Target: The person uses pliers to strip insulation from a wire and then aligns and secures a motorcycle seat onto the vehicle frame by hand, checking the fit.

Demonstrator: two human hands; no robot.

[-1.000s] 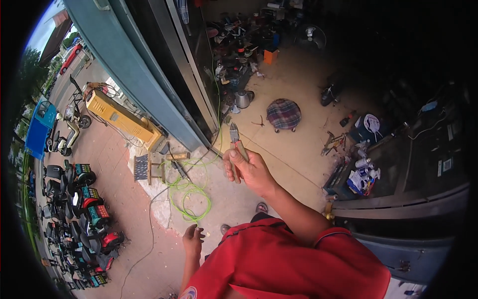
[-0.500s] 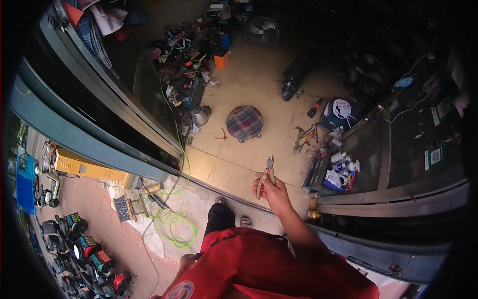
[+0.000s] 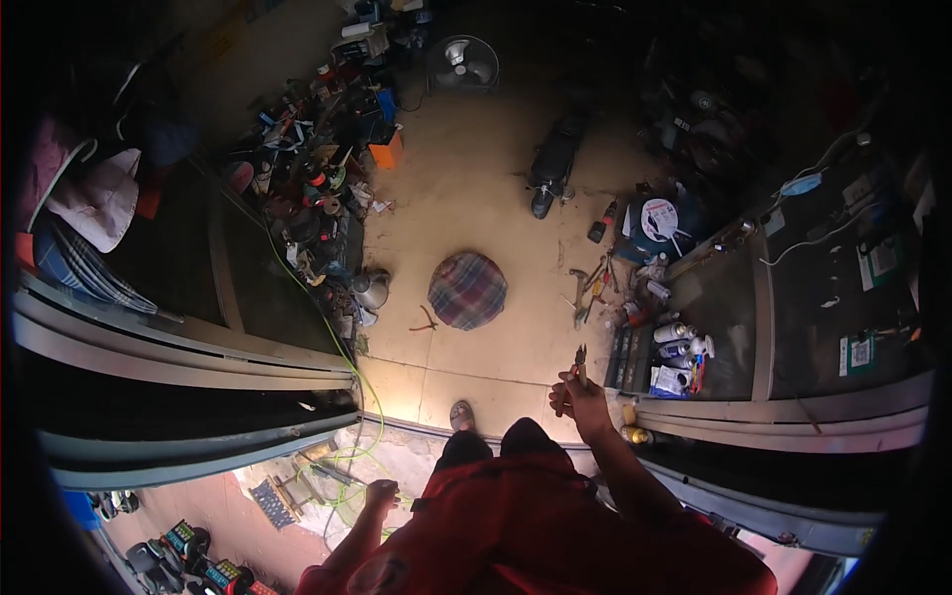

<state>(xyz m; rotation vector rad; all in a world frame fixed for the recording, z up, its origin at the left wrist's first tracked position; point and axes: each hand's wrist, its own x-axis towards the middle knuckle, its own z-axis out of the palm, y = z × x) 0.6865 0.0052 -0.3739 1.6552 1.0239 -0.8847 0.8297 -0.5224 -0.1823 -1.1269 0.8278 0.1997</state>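
My right hand (image 3: 580, 401) is closed around a pair of pliers (image 3: 581, 363), whose jaws point up and away from me. Low at my left side hangs my left hand (image 3: 382, 493), its fingers loosely curled and nothing visible in them. On the floor ahead stands a round stool (image 3: 468, 291) with a plaid cover. A second pair of pliers (image 3: 424, 319) with orange handles lies just left of it. To its right, a hammer (image 3: 579, 289) and several hand tools are spread out, with a red and black cordless drill (image 3: 602, 221) beyond them.
A doorway with sliding panels surrounds me. Tools and parts crowd the left wall beside a metal jug (image 3: 371, 290) and an orange box (image 3: 387, 151). A fan (image 3: 463, 63) stands far back. Spray bottles (image 3: 676, 347) are at right. A green hose (image 3: 342, 454) crosses the threshold.
I have stepped forward and turned left, with one foot now at the threshold. My left hand has come into clearer view. The pliers remain in my right hand.
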